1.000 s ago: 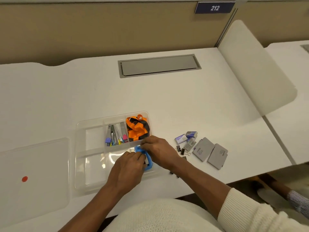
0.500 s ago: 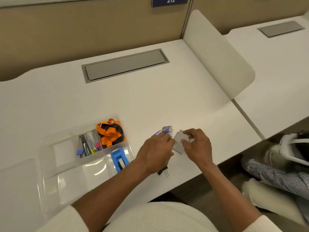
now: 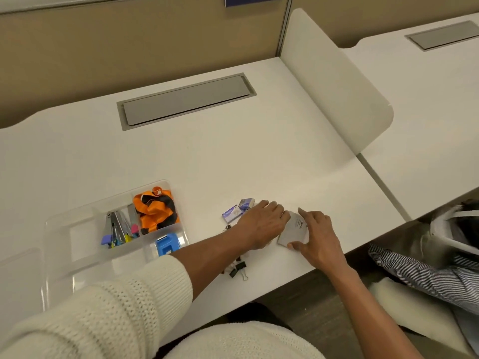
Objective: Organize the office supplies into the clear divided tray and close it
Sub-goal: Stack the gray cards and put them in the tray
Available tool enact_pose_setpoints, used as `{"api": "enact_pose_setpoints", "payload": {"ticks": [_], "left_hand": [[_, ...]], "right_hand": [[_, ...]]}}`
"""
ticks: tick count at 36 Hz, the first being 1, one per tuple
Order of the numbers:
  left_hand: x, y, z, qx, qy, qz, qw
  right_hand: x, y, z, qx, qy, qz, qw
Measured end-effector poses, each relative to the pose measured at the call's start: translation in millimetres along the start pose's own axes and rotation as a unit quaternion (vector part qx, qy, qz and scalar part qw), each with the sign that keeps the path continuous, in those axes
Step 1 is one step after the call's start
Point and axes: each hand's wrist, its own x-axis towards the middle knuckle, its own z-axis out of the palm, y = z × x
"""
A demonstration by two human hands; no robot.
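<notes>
The clear divided tray [image 3: 55, 230] lies at the left front of the white desk. It holds an orange and black lanyard [image 3: 155, 208], several coloured clips [image 3: 119, 230] and a blue stapler-like tool [image 3: 168, 245]. Right of the tray, a flat grey box [image 3: 294, 229] rests on the desk. My right hand [image 3: 320, 238] pinches it between thumb and fingers, and my left hand [image 3: 261, 225] presses on its left edge, palm down. Two small purple staple boxes [image 3: 234, 212] lie just behind my left hand. Black binder clips [image 3: 239, 270] sit near the desk's front edge, under my forearm.
The tray's clear lid [image 3: 15, 270] lies at the far left. A grey cable hatch [image 3: 185, 101] is set in the desk at the back. A curved white divider [image 3: 334, 81] separates the neighbouring desk. A seated person's striped trousers [image 3: 427, 270] show at the right.
Both hands left the blue tool in the tray's front compartment and moved right to the grey box. The camera turned right, so the tray now sits further left.
</notes>
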Motion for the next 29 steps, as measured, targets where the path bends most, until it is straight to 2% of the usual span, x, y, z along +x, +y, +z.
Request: {"api": "enact_pose_setpoints", "payload": {"ticks": [9, 13, 16, 23, 29], "left_hand": [[7.7, 3.3, -13.0, -0.004, 0.007, -0.069, 0.998], [2.3, 7.7, -13.6, -0.095, 0.008, -0.111, 0.989], [-4.3, 8.2, -15.5, -0.165, 0.059, -0.118, 0.977], [-34.3, 8.7, -45.7, -0.382, 0.15, -0.162, 0.897], [-111.6, -2.1, -69.7, -0.465, 0.215, -0.263, 0.817]], "right_hand": [[12.1, 2.3, -5.0, 0.01, -0.01, 0.044, 0.999], [18.3, 8.4, -10.1, 0.083, -0.014, 0.085, 0.993], [18.2, 13.7, -13.4, 0.127, -0.011, 0.083, 0.988], [5.6, -3.8, -36.5, 0.201, 0.07, 0.045, 0.976], [-4.6, -63.3, -56.0, 0.283, 0.082, -0.029, 0.955]]}}
